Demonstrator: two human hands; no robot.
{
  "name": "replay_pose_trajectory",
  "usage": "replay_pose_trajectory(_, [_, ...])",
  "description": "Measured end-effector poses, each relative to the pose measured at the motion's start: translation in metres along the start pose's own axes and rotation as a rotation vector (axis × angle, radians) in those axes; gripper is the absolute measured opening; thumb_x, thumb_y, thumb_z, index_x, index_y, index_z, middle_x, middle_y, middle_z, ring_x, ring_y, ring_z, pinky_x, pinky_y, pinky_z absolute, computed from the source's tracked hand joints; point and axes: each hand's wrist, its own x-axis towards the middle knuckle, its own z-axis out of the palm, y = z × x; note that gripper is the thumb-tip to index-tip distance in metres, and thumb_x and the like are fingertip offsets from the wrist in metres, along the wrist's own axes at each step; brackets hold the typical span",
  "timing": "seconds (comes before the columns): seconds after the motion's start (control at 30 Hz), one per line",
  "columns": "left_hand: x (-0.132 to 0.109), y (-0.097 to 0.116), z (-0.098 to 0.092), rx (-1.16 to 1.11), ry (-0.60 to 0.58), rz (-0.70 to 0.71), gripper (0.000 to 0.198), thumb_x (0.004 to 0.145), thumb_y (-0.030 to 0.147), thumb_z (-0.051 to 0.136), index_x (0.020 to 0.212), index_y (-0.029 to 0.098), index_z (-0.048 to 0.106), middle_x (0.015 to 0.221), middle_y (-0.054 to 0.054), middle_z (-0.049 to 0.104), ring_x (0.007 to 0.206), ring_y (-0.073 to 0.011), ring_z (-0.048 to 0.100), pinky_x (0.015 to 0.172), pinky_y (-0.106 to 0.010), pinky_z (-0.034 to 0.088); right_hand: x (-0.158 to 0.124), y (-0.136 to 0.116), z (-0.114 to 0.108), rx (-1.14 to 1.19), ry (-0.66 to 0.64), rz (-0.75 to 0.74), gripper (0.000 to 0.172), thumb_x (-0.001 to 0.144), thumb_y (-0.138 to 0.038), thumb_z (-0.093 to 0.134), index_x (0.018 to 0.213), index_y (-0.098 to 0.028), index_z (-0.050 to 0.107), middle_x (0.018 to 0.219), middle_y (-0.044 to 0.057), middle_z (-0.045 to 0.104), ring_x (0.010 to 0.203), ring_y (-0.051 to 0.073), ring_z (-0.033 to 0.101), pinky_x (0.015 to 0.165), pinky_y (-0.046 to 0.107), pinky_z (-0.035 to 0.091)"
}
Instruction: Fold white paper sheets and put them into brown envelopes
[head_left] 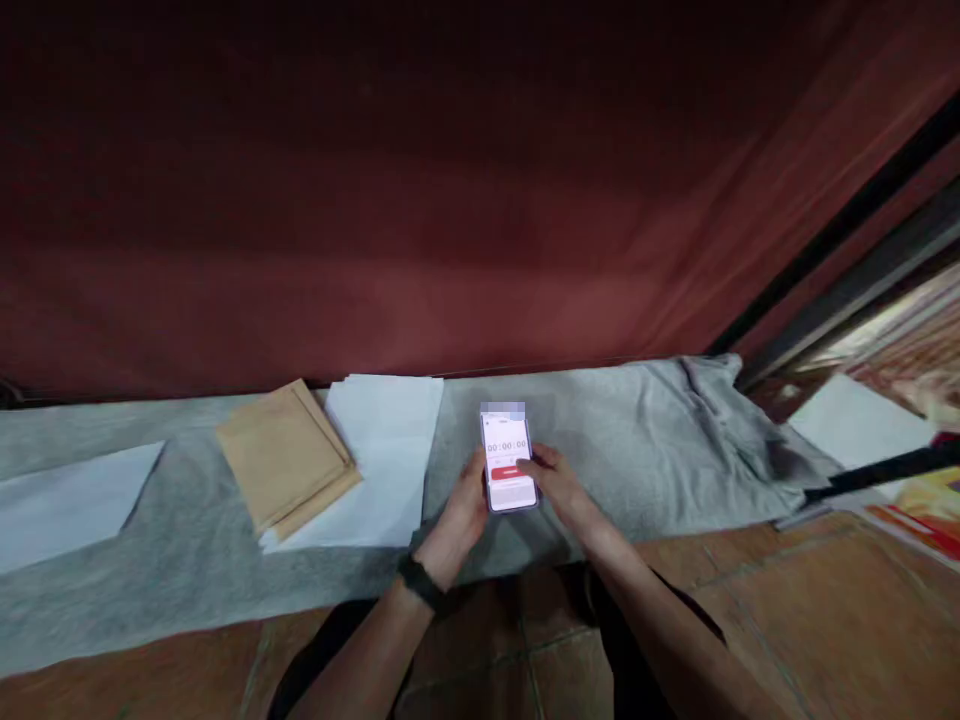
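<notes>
A smartphone [508, 456] with a lit white screen, timer digits and a red button is held upright over a grey cloth [600, 440]. My left hand [465, 510] wraps round its left edge and bottom; a dark band sits on that wrist. My right hand [555, 478] grips the phone's right edge, thumb resting on the screen near the red button. To the left on the cloth lie a stack of brown envelopes [285, 462] and a stack of white paper sheets [386, 450].
Another white sheet [71, 500] lies at the far left of the cloth. A dark red curtain [450, 200] hangs behind. Terracotta floor tiles [787, 600] are in front. At right: bunched cloth, a white sheet [855, 420], a black bar and coloured prints.
</notes>
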Motion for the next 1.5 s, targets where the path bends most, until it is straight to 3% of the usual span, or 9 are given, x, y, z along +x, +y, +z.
replay_pose_trajectory(0.17, [-0.001, 0.001, 0.000, 0.011, 0.011, -0.015, 0.037, 0.091, 0.044, 0.075, 0.109, 0.011, 0.076, 0.106, -0.011, 0.081, 0.087, -0.0210, 0.076, 0.080, -0.032, 0.061, -0.002, 0.000, -0.002, 0.003, -0.022, -0.001, 0.032, 0.067, -0.037, 0.080, 0.094, -0.020, 0.079, 0.086, 0.004, 0.081, 0.076, 0.023, 0.072, 0.071, 0.034, 0.054])
replay_pose_trajectory(0.4, [0.006, -0.003, -0.006, 0.026, 0.012, -0.016, 0.040, 0.088, 0.048, 0.077, 0.108, 0.013, 0.076, 0.106, -0.010, 0.081, 0.088, -0.0226, 0.077, 0.079, -0.032, 0.061, -0.001, 0.002, -0.005, -0.017, -0.035, -0.023, 0.031, 0.066, -0.030, 0.079, 0.097, -0.022, 0.079, 0.098, 0.003, 0.082, 0.086, 0.024, 0.073, 0.080, 0.037, 0.056])
replay_pose_trajectory(0.9, [0.002, -0.002, -0.002, 0.021, 0.012, -0.023, 0.043, 0.088, 0.048, 0.077, 0.112, 0.013, 0.076, 0.113, -0.013, 0.080, 0.096, -0.0254, 0.077, 0.085, -0.035, 0.060, -0.002, -0.003, -0.005, 0.008, 0.088, 0.043, 0.031, 0.070, -0.045, 0.077, 0.090, -0.022, 0.075, 0.088, 0.005, 0.081, 0.086, 0.026, 0.075, 0.082, 0.037, 0.054])
replay_pose_trajectory(1.2, [0.001, -0.009, -0.003, 0.052, -0.026, 0.018, 0.045, 0.085, 0.052, 0.079, 0.108, 0.014, 0.076, 0.111, -0.011, 0.080, 0.098, -0.0247, 0.077, 0.088, -0.034, 0.059, 0.000, -0.006, -0.007, 0.009, 0.114, 0.047, 0.036, 0.076, -0.052, 0.074, 0.097, -0.023, 0.072, 0.090, 0.003, 0.081, 0.089, 0.025, 0.075, 0.083, 0.035, 0.054])
replay_pose_trajectory(1.5, [-0.002, -0.013, 0.001, 0.054, -0.080, 0.031, 0.051, 0.079, 0.058, 0.082, 0.106, 0.015, 0.077, 0.116, -0.012, 0.080, 0.104, -0.0267, 0.076, 0.094, -0.037, 0.057, 0.002, -0.002, -0.013, 0.016, 0.095, 0.022, 0.040, 0.080, -0.059, 0.070, 0.093, -0.022, 0.072, 0.089, 0.004, 0.080, 0.085, 0.024, 0.073, 0.080, 0.034, 0.052])
